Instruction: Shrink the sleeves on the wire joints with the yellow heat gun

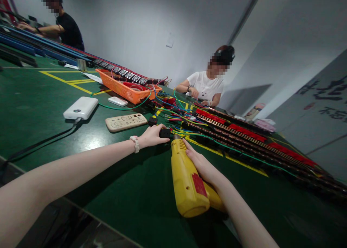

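My right hand [199, 161] is wrapped round a yellow heat gun [185, 183], whose metal nozzle [176, 136] points away from me. Just left of the nozzle, my left hand [152, 135] pinches a black connector [165, 133] between thumb and fingers. Coloured wires [187, 131] run from the connector's side toward the right, yellow, green and blue among them. A second black connector [152, 121] lies just beyond my left fingers. The fingers round the heat gun's grip are partly hidden behind its body.
A patterned phone [126, 122], a white power bank [81, 108] with a black cable and a white flat item [118, 101] lie left on the green table [114, 183]. Behind stands an orange basket [127, 92]. Long wire bundles [244, 143] stretch right. Two people sit across.
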`<state>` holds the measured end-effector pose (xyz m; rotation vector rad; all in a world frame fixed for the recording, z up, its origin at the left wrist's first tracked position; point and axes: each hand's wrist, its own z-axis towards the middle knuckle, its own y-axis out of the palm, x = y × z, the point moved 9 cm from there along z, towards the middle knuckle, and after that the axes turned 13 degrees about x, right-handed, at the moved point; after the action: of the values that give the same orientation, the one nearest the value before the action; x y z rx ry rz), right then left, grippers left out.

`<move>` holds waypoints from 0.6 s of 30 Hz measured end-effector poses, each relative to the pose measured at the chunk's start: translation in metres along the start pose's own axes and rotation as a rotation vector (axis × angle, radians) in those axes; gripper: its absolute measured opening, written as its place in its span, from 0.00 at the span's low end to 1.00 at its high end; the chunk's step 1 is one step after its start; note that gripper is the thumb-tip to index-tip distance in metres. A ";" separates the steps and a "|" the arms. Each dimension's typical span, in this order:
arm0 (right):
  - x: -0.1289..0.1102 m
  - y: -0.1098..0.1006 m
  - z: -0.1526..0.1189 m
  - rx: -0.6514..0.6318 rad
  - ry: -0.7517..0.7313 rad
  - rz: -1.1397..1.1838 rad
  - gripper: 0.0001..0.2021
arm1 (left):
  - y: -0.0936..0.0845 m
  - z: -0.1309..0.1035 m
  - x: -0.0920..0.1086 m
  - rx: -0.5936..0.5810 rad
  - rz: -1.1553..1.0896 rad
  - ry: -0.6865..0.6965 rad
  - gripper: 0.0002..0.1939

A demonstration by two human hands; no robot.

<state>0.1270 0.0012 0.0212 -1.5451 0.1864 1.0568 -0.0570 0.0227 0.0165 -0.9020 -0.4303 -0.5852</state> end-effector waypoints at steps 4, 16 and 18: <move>-0.001 -0.002 0.000 0.003 0.000 0.018 0.30 | 0.001 0.000 0.003 -0.015 -0.090 0.014 0.27; 0.031 -0.029 0.013 0.106 0.061 0.023 0.30 | 0.004 0.004 -0.002 0.013 -0.305 -0.009 0.21; 0.036 -0.031 0.015 0.119 0.063 0.035 0.29 | 0.008 0.007 -0.004 0.006 -0.335 -0.023 0.21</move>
<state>0.1600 0.0383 0.0198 -1.4730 0.3151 1.0069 -0.0563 0.0334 0.0133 -0.8372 -0.6101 -0.8796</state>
